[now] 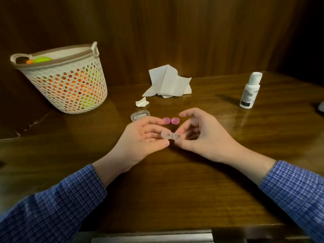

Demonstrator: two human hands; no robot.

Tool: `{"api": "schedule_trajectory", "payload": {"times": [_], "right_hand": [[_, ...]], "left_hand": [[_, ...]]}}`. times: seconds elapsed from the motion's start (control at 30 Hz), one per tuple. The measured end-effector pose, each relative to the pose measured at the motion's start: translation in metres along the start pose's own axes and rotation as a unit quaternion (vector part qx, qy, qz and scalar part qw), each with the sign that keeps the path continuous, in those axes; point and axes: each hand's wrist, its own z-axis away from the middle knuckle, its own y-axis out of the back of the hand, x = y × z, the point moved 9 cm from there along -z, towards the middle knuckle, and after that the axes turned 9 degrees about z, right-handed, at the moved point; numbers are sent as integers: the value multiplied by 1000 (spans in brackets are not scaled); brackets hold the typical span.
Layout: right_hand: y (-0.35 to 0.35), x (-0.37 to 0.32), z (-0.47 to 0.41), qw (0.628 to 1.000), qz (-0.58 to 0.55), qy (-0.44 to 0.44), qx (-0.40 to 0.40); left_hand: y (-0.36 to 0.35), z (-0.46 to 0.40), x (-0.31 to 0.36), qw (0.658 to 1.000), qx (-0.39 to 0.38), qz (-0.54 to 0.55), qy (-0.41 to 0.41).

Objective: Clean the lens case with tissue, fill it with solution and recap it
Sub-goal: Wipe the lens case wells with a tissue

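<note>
A clear two-well lens case [170, 135] is held just above the wooden table [192, 190], uncapped. My left hand [142, 139] pinches its left end between thumb and fingers. My right hand [201, 135] pinches its right end, index finger raised. Two pink caps [170, 120] lie side by side on the table just behind the hands. A crumpled white tissue [168, 83] sits farther back, with a small torn piece [142, 102] in front of it. The white solution bottle [249, 90] stands capped at the right.
A small clear plastic box [139, 115] lies behind my left hand. A white perforated basket [66, 79] with orange and green items stands at the back left. A wood-panel wall rises behind the table. A pale object [321, 106] shows at the right edge.
</note>
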Motion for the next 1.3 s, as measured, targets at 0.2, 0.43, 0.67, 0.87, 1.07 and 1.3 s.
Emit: {"api": "schedule_trajectory", "payload": {"times": [0.2,0.43,0.67,0.87,1.07,1.3], "right_hand": [[-17,1,-5,996,80,18,-42],[-27,2,-16,991,115,4,-63],[-26,-3,-12,989,133,-2,-70],[13,-32,-33,991,100,75,53],[-20,-47,-148,957,261,127,6],[-87,-28,-214,879,425,179,-122]], "left_hand": [[4,1,4,988,-18,-147,-53],[13,2,-3,975,-7,-212,-59],[19,-1,-11,981,-27,-186,-47],[19,3,-13,979,-35,-195,-37],[19,3,-11,977,-27,-207,-51],[30,3,-13,973,-5,-221,-61]]}}
